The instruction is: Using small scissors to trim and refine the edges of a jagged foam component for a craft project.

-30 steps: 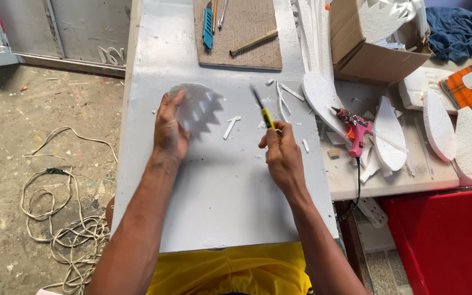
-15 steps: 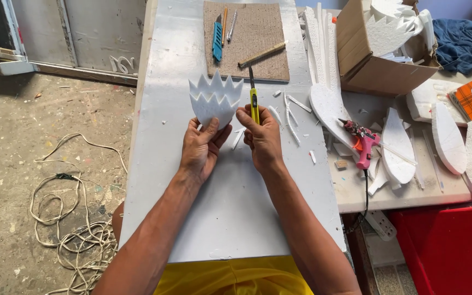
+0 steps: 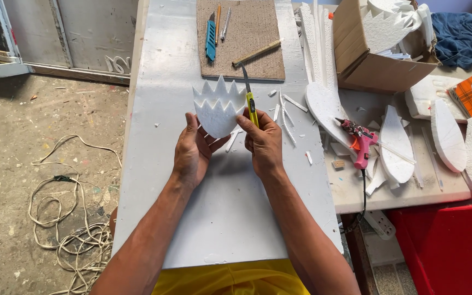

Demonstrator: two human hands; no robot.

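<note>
Head view, left to right: a loose cable lies coiled on the floor beside our bench. Our left hand grips the white foam crown piece from below, lifted above the bench. Our right hand pinches the foam's right edge while clenching the yellow utility knife, blade up and seemingly extended, though it is thin in this view. We judge that a slip could snap a foam spike or nick a finger. Further right lies a pink glue gun.
</note>
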